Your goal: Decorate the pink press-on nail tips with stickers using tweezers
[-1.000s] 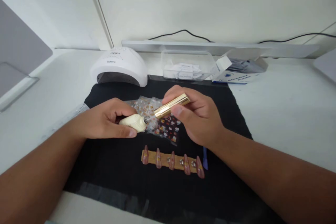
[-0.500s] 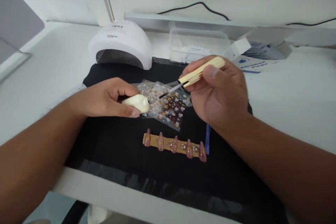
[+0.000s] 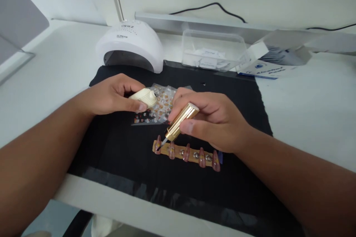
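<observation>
My left hand (image 3: 119, 94) is closed round a cream ribbed nail polish bottle (image 3: 147, 97), tilted with its uncapped neck to the right. Between the fingers of my right hand (image 3: 211, 118) is a nail polish brush with a gold cap (image 3: 183, 120). Its dark bristle tip is at the leftmost press-on nail (image 3: 158, 144), seemingly touching it. Several pinkish, pointed press-on nails stand in a row on a wooden strip (image 3: 178, 152), with silvery round studs (image 3: 196, 155) showing between some of them. Nail sticker sheets (image 3: 162, 109) lie behind, partly covered by my hands.
A white nail lamp (image 3: 130, 44) stands at the back left. Behind the black mat (image 3: 116, 148) are a clear plastic box (image 3: 213, 50) with small packets and an opened alcohol pads box (image 3: 267, 67). A blue item (image 3: 220, 156) peeks out by the strip's right end.
My right hand has brought the brush down and left from beside the bottle neck to the leftmost nail. My left hand, still holding the bottle, has risen slightly.
</observation>
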